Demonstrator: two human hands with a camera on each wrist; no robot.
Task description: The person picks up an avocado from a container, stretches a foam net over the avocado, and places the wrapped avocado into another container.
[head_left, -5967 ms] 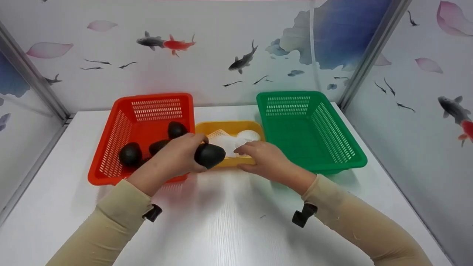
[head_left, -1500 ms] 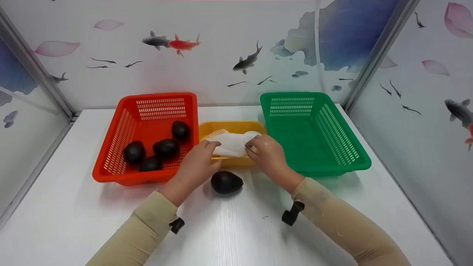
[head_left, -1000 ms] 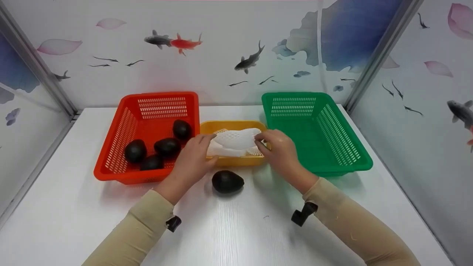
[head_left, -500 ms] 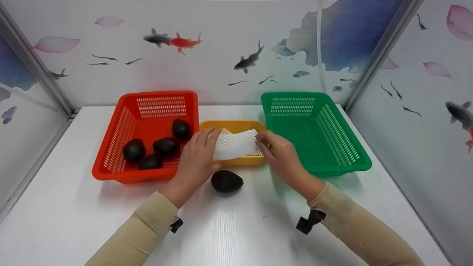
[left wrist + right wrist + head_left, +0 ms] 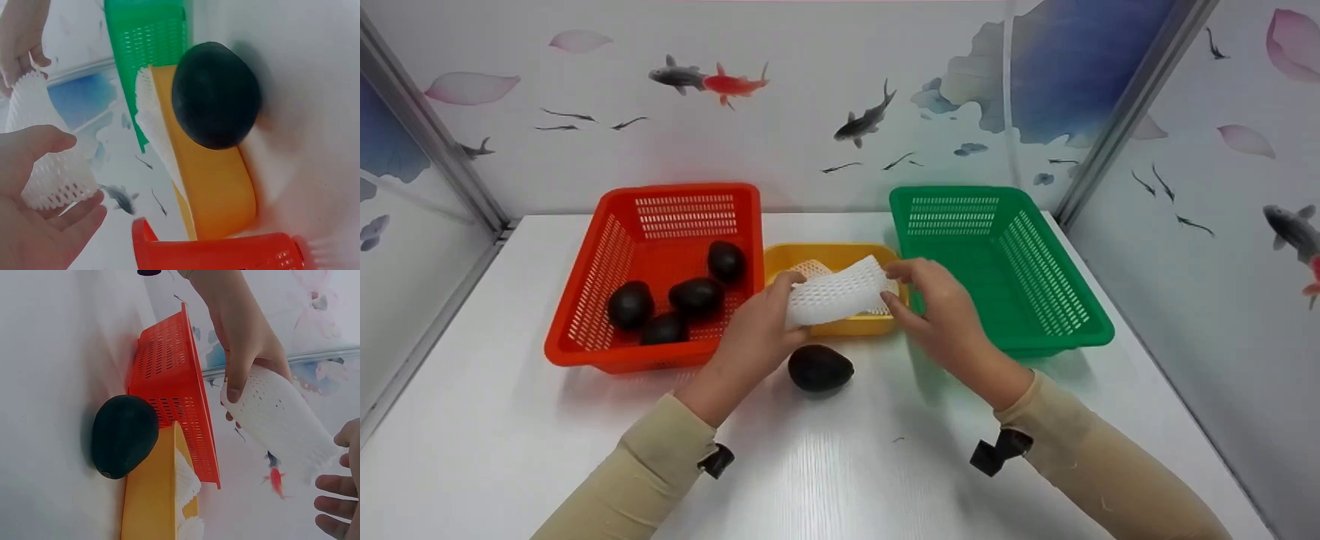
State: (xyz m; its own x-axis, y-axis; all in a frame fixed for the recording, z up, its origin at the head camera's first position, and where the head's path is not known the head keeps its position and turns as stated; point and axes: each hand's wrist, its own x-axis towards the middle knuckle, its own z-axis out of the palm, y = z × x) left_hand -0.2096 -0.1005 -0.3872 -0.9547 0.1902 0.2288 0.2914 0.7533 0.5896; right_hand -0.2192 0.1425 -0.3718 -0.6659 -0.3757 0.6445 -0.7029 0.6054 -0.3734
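One foam net (image 5: 834, 294): white and perforated, raised over the yellow tray (image 5: 855, 328), slanting so that its right end is the higher.
Our left hand (image 5: 757, 322): gripping the net's left end, thumb on one side and fingers on the other.
Our right hand (image 5: 945, 311): fingers apart, thumb well clear of them, close by the net's other end; we cannot tell whether it touches.
Loose avocado (image 5: 820, 368): dark, lying on its side on the white table (image 5: 810, 472), just in front of the tray.
Inside the yellow tray: more white netting (image 5: 187, 486), part of which we see past the raised net.
Red basket (image 5: 660, 255): to our left, with four dark avocados (image 5: 631, 305) on its floor.
Green basket (image 5: 952, 277): to our right, slotted along its walls.
Back panel (image 5: 810, 45): white, with painted fish (image 5: 864, 118).
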